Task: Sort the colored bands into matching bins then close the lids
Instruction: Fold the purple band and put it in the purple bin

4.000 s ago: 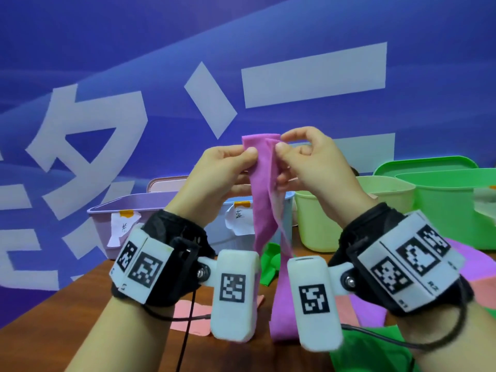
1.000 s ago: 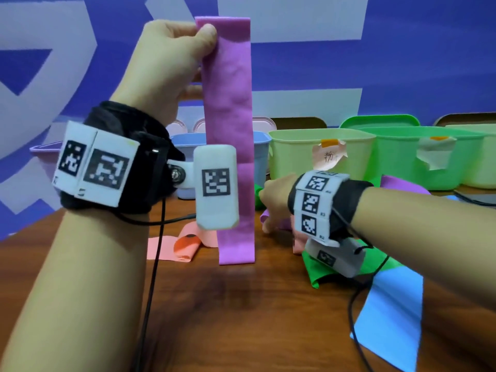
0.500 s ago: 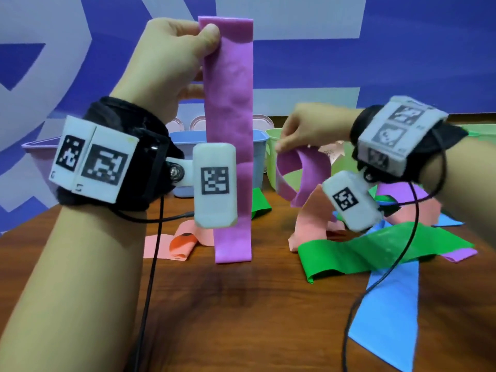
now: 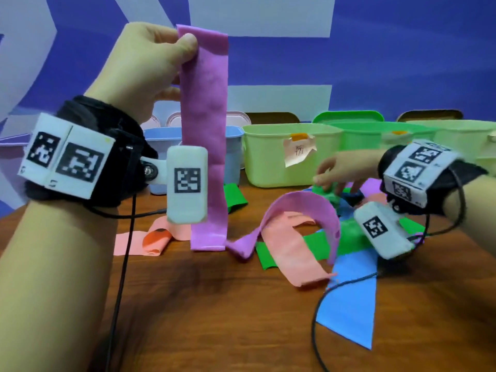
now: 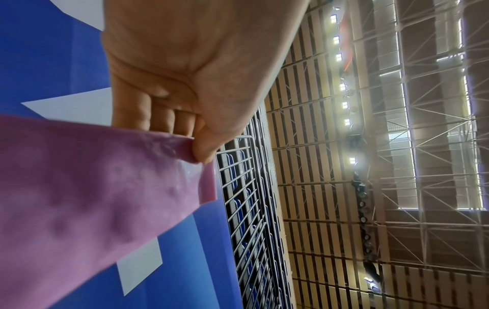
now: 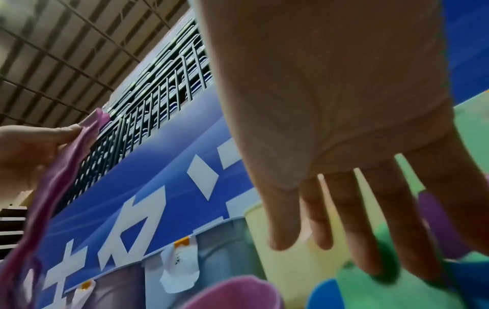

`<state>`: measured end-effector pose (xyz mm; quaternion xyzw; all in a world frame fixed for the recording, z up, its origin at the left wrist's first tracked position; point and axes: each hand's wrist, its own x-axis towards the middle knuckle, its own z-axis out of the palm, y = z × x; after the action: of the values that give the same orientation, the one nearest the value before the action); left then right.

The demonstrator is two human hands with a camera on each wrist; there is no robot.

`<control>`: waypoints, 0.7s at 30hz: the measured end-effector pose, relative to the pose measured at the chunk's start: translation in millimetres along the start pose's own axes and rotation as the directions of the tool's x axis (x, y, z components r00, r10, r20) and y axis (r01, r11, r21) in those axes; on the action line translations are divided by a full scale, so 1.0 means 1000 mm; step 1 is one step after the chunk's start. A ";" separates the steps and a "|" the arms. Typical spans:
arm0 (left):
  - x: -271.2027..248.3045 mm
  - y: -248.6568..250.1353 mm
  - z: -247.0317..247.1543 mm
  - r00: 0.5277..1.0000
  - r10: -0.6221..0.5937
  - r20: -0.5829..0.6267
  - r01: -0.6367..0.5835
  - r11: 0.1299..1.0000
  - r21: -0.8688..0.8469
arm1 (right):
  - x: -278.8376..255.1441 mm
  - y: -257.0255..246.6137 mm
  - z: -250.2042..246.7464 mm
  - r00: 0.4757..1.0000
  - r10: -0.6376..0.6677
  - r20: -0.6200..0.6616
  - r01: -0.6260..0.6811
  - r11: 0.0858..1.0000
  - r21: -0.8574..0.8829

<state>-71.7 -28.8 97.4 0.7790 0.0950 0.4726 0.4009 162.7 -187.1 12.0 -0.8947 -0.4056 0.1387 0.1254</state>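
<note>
Pink band (image 4: 204, 135), long, flat, hanging straight

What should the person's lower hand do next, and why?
Probably close its fingers on a band in the pile. The right hand reaches with straight, spread fingers into the heap, fingertips at a green band, holding nothing yet. The left hand already pinches a pink band by its top, hanging upright. Which band it is after I cannot tell.

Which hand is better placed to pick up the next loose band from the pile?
Right. The right hand is open, fingers down on the green band in the pile, while the left hand is raised, pinching the pink band.
</note>
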 end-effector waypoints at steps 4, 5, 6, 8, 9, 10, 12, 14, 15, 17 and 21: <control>-0.001 0.000 0.003 1.000 0.011 -0.003 -0.011 1.000 0.022 | -0.011 0.005 0.004 0.984 -0.175 0.026 0.175 0.985 0.008; -0.001 0.000 0.004 1.000 0.013 -0.001 -0.012 1.000 0.026 | -0.015 0.001 0.005 0.973 -0.226 0.050 0.226 0.974 0.000; -0.002 0.000 0.005 1.000 0.013 0.001 -0.013 1.000 0.028 | -0.019 -0.003 0.006 0.963 -0.256 0.087 0.259 0.966 -0.019; -0.004 0.000 0.006 1.000 0.011 0.005 -0.011 0.999 0.036 | -0.022 -0.012 0.012 0.950 -0.272 0.151 0.285 0.956 -0.073; -0.004 0.000 0.007 1.000 0.010 0.007 -0.010 0.999 0.039 | -0.023 -0.016 0.015 0.948 -0.280 0.149 0.297 0.948 -0.112; -0.005 0.000 0.008 1.000 0.008 0.009 -0.008 0.999 0.041 | -0.023 -0.021 0.018 0.947 -0.300 0.117 0.316 0.935 -0.160; -0.006 0.001 0.010 1.000 0.005 0.011 -0.005 0.999 0.045 | -0.024 -0.028 0.022 0.926 -0.376 0.030 0.368 0.885 -0.284; -0.006 0.001 0.011 1.000 0.005 0.014 -0.005 0.999 0.051 | -0.027 -0.038 0.026 0.884 -0.466 0.039 0.444 0.809 -0.386; -0.006 0.001 0.012 1.000 0.005 0.018 -0.006 0.998 0.055 | -0.030 -0.046 0.030 0.858 -0.506 0.086 0.493 0.766 -0.413; -0.006 0.001 0.012 1.000 0.004 0.022 -0.005 0.998 0.058 | -0.036 -0.064 0.040 0.818 -0.540 0.197 0.566 0.699 -0.436; -0.005 0.000 0.010 1.000 -0.003 0.016 0.003 0.998 0.057 | -0.041 -0.098 0.065 0.823 -0.491 0.284 0.567 0.689 -0.452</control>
<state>-66.1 -37.3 92.1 0.7939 0.1063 0.4627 0.3800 46.5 -147.9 -9.7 -0.7266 -0.6761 0.0449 -0.1140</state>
